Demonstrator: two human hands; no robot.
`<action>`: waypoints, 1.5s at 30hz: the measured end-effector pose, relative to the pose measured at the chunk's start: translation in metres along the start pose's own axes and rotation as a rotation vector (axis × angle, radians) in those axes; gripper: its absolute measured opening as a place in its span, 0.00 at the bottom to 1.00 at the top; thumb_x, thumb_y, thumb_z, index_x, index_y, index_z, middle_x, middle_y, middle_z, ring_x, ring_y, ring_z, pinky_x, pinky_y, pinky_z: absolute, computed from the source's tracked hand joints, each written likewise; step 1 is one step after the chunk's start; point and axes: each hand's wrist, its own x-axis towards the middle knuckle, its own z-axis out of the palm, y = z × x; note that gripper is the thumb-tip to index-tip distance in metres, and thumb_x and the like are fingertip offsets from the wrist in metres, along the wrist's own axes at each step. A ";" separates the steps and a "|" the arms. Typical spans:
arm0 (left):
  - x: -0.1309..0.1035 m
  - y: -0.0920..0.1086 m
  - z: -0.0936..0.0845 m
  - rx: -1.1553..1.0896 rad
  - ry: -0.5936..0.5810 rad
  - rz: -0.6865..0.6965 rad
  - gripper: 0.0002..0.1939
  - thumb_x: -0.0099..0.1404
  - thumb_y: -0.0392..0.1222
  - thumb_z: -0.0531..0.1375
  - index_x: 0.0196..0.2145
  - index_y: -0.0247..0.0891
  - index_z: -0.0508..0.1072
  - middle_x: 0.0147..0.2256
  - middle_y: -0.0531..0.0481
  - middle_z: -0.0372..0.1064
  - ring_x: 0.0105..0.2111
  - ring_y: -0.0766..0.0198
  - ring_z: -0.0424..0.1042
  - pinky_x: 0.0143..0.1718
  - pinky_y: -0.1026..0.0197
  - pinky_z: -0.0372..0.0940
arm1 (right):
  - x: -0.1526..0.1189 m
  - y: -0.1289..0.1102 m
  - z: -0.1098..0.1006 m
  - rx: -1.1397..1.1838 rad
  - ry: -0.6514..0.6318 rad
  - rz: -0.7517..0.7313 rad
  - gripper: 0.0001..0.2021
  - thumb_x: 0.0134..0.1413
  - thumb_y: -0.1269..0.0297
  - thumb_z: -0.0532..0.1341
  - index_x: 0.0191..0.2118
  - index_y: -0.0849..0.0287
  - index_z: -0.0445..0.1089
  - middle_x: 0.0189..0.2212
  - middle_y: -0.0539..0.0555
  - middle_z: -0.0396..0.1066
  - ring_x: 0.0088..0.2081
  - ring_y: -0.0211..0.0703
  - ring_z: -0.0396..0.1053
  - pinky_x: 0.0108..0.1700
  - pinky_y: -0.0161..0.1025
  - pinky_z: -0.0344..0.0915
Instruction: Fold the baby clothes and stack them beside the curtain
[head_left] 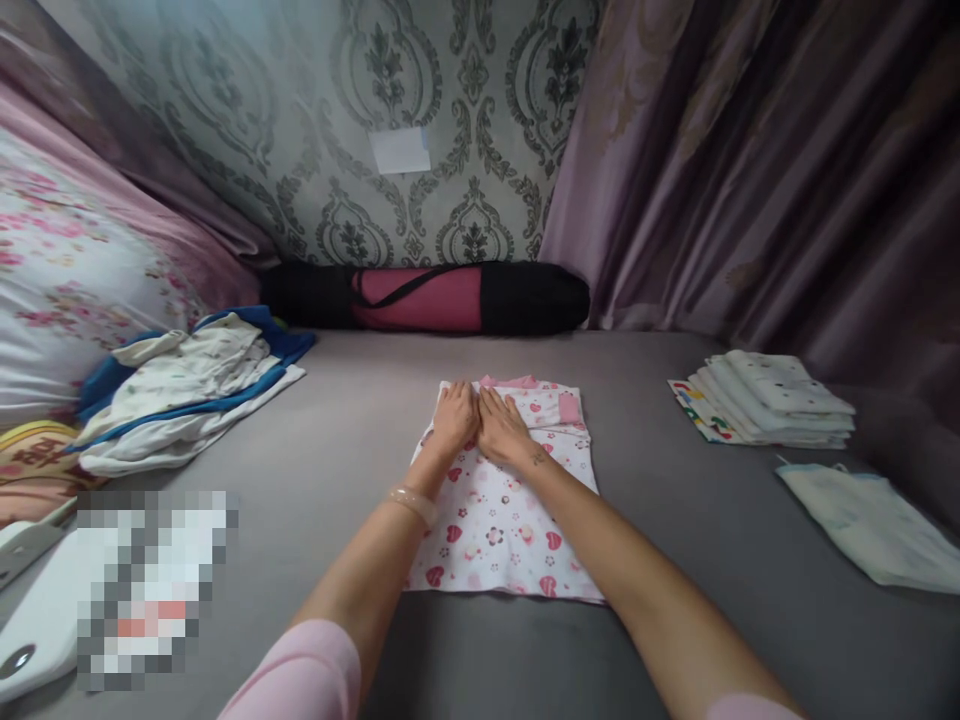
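Observation:
A small white shirt [502,530] with pink hearts and flowers lies flat on the grey surface, its pink collar at the far edge. One sleeve is folded across the top, its pink cuff at the right. My left hand [456,418] lies flat on the upper left of the shirt, fingers pointing away from me. Beside it, my right hand [501,428] rests flat on the folded sleeve near the middle. Both hands press on the cloth side by side, and neither grips it.
Loose clothes [202,385] are heaped at the left, with a white object [60,600] nearer me. Folded clothes [780,395] are stacked at the right beside a folded pale cloth [870,520]. A black and pink bag [420,298] lies along the patterned wall.

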 end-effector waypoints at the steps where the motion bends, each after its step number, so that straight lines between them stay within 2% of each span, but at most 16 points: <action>1: -0.002 -0.004 0.004 0.005 -0.014 -0.013 0.21 0.72 0.39 0.43 0.56 0.27 0.64 0.58 0.35 0.62 0.60 0.52 0.59 0.61 0.51 0.51 | 0.000 0.000 0.002 0.004 0.009 0.002 0.30 0.63 0.64 0.43 0.67 0.73 0.46 0.68 0.62 0.41 0.68 0.50 0.37 0.67 0.51 0.34; 4: -0.007 -0.014 0.008 0.016 -0.049 -0.028 0.26 0.73 0.45 0.41 0.61 0.26 0.58 0.63 0.35 0.55 0.64 0.51 0.52 0.64 0.50 0.47 | -0.003 0.002 0.002 0.017 0.015 0.021 0.30 0.63 0.63 0.41 0.67 0.73 0.47 0.68 0.61 0.41 0.69 0.49 0.36 0.67 0.50 0.33; 8: -0.009 -0.015 0.006 0.034 -0.070 -0.039 0.29 0.73 0.49 0.41 0.63 0.27 0.56 0.64 0.35 0.52 0.65 0.49 0.49 0.64 0.48 0.47 | -0.010 0.011 -0.002 0.010 0.023 0.118 0.31 0.64 0.61 0.41 0.68 0.74 0.45 0.69 0.61 0.39 0.69 0.48 0.36 0.67 0.48 0.32; 14: -0.009 -0.012 0.004 0.022 -0.091 -0.068 0.29 0.72 0.47 0.42 0.64 0.27 0.55 0.65 0.35 0.50 0.66 0.49 0.47 0.65 0.48 0.46 | -0.029 0.039 -0.010 -0.049 -0.013 0.252 0.32 0.66 0.58 0.39 0.68 0.75 0.43 0.69 0.63 0.39 0.68 0.49 0.36 0.67 0.48 0.32; 19: -0.008 -0.015 0.006 -0.003 -0.089 -0.066 0.28 0.72 0.46 0.42 0.64 0.28 0.55 0.65 0.36 0.50 0.66 0.51 0.46 0.65 0.49 0.46 | -0.041 0.055 -0.015 -0.129 -0.013 0.307 0.33 0.66 0.56 0.39 0.67 0.77 0.44 0.68 0.65 0.40 0.68 0.51 0.37 0.67 0.49 0.28; 26: -0.007 -0.016 0.002 -0.057 -0.143 -0.070 0.29 0.72 0.47 0.41 0.64 0.28 0.55 0.66 0.36 0.48 0.66 0.50 0.45 0.65 0.48 0.44 | -0.056 0.079 -0.016 -0.114 0.036 0.301 0.34 0.66 0.52 0.40 0.67 0.76 0.47 0.68 0.65 0.42 0.68 0.51 0.38 0.67 0.44 0.34; 31: -0.004 -0.020 0.002 -0.060 -0.164 -0.069 0.29 0.72 0.47 0.41 0.64 0.28 0.54 0.66 0.35 0.48 0.67 0.50 0.44 0.64 0.47 0.45 | -0.066 0.099 -0.018 -0.074 0.044 0.313 0.33 0.66 0.53 0.40 0.68 0.73 0.45 0.68 0.64 0.41 0.68 0.51 0.37 0.66 0.44 0.39; 35: -0.001 -0.017 -0.003 -0.013 -0.192 -0.059 0.30 0.71 0.49 0.43 0.64 0.28 0.53 0.66 0.33 0.46 0.67 0.48 0.43 0.65 0.45 0.43 | -0.063 0.097 -0.031 -0.035 0.044 0.371 0.33 0.67 0.54 0.38 0.68 0.74 0.44 0.68 0.65 0.40 0.68 0.52 0.38 0.66 0.48 0.38; 39: -0.004 0.002 -0.007 0.045 -0.063 0.058 0.31 0.71 0.51 0.42 0.65 0.30 0.53 0.66 0.36 0.46 0.67 0.49 0.42 0.66 0.45 0.37 | -0.052 0.087 -0.038 -0.098 0.185 0.303 0.32 0.67 0.54 0.39 0.68 0.74 0.44 0.69 0.64 0.38 0.69 0.52 0.34 0.67 0.50 0.32; 41: -0.009 0.012 -0.005 0.038 -0.061 0.092 0.30 0.72 0.51 0.41 0.65 0.31 0.53 0.66 0.38 0.49 0.67 0.50 0.45 0.66 0.46 0.39 | -0.047 0.085 -0.034 -0.115 0.195 0.285 0.33 0.67 0.54 0.39 0.68 0.75 0.44 0.68 0.65 0.39 0.69 0.51 0.35 0.67 0.48 0.32; 45: -0.017 0.016 0.006 0.045 -0.110 0.064 0.31 0.72 0.51 0.41 0.64 0.28 0.55 0.65 0.36 0.51 0.66 0.48 0.46 0.65 0.45 0.42 | -0.046 0.091 -0.017 -0.101 0.105 0.335 0.33 0.67 0.54 0.40 0.67 0.77 0.47 0.67 0.66 0.44 0.68 0.52 0.40 0.66 0.47 0.39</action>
